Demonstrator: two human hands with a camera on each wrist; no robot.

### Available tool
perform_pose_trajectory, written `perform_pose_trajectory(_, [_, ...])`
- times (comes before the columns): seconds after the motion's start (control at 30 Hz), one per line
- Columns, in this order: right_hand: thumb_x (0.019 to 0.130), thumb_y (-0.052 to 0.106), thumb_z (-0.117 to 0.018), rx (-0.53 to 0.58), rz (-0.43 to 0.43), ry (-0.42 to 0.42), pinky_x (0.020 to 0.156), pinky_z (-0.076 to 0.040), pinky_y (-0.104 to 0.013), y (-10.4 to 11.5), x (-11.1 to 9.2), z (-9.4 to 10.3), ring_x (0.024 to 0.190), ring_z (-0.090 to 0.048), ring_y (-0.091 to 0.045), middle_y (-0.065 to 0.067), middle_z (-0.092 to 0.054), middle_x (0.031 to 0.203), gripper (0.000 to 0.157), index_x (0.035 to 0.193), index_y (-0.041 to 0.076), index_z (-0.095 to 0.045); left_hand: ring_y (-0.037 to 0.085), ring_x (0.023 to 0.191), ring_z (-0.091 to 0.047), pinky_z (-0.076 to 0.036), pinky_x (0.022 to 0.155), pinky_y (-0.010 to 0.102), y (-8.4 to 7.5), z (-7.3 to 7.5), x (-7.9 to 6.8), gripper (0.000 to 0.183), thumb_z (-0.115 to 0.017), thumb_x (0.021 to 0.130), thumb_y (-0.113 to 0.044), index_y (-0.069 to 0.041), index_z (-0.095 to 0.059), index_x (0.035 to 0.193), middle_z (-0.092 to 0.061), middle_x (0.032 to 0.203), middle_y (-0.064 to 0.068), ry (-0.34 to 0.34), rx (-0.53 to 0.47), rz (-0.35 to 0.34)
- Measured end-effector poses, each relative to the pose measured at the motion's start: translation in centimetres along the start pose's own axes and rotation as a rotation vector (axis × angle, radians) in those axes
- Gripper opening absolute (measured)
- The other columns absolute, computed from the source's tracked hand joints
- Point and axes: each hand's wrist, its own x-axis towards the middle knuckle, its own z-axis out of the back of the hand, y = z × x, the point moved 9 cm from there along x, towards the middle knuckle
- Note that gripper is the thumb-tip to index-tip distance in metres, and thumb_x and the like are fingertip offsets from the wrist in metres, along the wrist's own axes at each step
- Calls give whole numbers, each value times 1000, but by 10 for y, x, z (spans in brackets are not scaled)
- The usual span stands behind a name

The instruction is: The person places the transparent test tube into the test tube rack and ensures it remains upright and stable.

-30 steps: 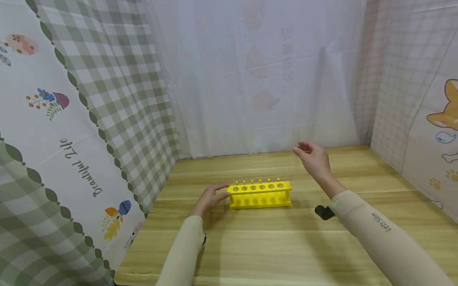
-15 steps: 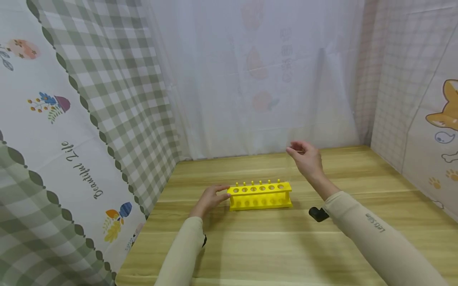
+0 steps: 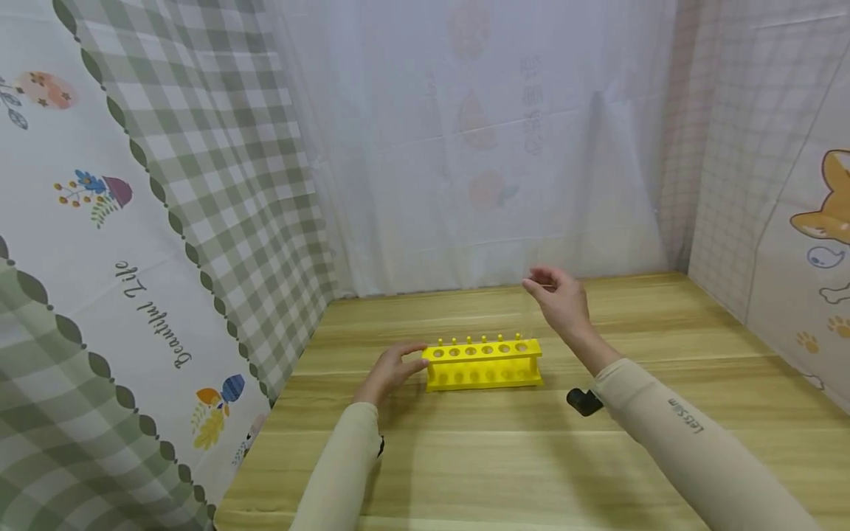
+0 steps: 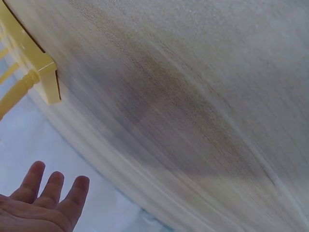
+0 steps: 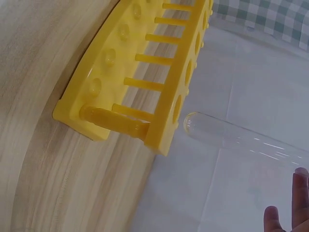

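Note:
A yellow test tube rack [image 3: 483, 359] with a row of round holes and a row of pegs behind them stands on the wooden table. My left hand [image 3: 388, 373] pinches its left end between thumb and forefinger; the other fingers [image 4: 73, 199] extend straight in the left wrist view. Above the rack's right end, my right hand [image 3: 563, 302] holds a clear glass test tube [image 5: 241, 140] near its upper end. In the right wrist view, the tube's rounded bottom points toward the end hole, just short of the rack's top plate. No tubes stand in the rack.
A small black object [image 3: 583, 402] lies on the table [image 3: 478, 464], partly behind the right sleeve. A white curtain [image 3: 412, 147] hangs along the back edge, with a green checked cloth [image 3: 219, 133] to the left and a patterned cloth [image 3: 783, 221] to the right.
My right hand has moved left with the test tube, toward the rack's right end, and slightly down in the last half second. The left hand and the rack have stayed put.

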Motion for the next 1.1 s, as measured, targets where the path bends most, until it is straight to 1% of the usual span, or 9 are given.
perform_pose_trajectory(0.13, [98,32,-65,0,3,10,85,-50,-21,-3,-1,-3,110,-63,-28,-16,-65,121,44,128,1,-61,36,138,-39,-32,110,58,2,0,1,45,-65,98,-30,-12,-60,139,-49,148,13,-1,-29,32])
perform_pose_trajectory(0.2, [97,33,-65,4,-4,24,89,-51,-27,-4,-1,-4,110,-62,-28,-15,-65,121,45,129,1,-61,35,138,-39,-32,111,57,4,0,2,45,-65,98,-31,-13,-60,139,-49,148,11,-2,-36,52])
perform_pose_trajectory(0.27, [97,35,-65,12,-11,40,91,-51,-29,-6,-2,-7,111,-62,-27,-15,-64,122,47,130,1,-61,35,138,-39,-32,110,57,4,1,2,45,-65,97,-31,-13,-60,138,-49,147,11,-4,-39,55])
perform_pose_trajectory(0.37, [98,32,-65,30,-16,64,90,-51,-26,-8,-3,-11,112,-61,-28,-16,-63,123,45,131,1,-60,35,139,-39,-32,110,57,5,1,1,45,-65,98,-30,-13,-60,139,-48,148,11,-3,-50,63])
perform_pose_trajectory(0.47, [98,30,-65,37,-11,80,83,-49,-15,-10,-5,-14,112,-61,-29,-17,-63,122,44,130,0,-60,35,139,-38,-32,110,58,6,0,0,45,-65,98,-31,-14,-60,139,-48,149,11,-1,-57,71])
perform_pose_trajectory(0.57, [98,30,-65,44,-8,90,80,-47,-11,-11,-5,-16,111,-62,-31,-18,-63,121,44,130,-1,-60,34,139,-38,-32,110,57,8,0,0,44,-65,98,-32,-17,-60,139,-48,149,10,2,-56,85])
perform_pose_trajectory(0.7, [98,29,-65,50,-13,101,79,-47,-11,-14,-6,-19,111,-61,-31,-18,-63,121,44,129,-1,-61,34,139,-39,-33,110,58,9,0,0,43,-65,97,-33,-18,-61,138,-48,148,10,3,-58,95])
perform_pose_trajectory(0.9, [98,28,-65,24,-15,119,82,-48,-14,-18,-8,-22,109,-61,-30,-17,-63,121,42,130,0,-60,35,139,-39,-33,109,58,10,-1,-1,44,-65,97,-33,-19,-60,139,-48,149,10,9,-68,107])
perform_pose_trajectory(1.1, [99,30,-64,18,2,131,83,-48,-14,-21,-12,-23,109,-61,-29,-16,-63,120,43,130,0,-60,35,139,-39,-34,109,58,7,-1,-1,44,-65,98,-34,-19,-60,139,-48,149,9,9,-64,98])
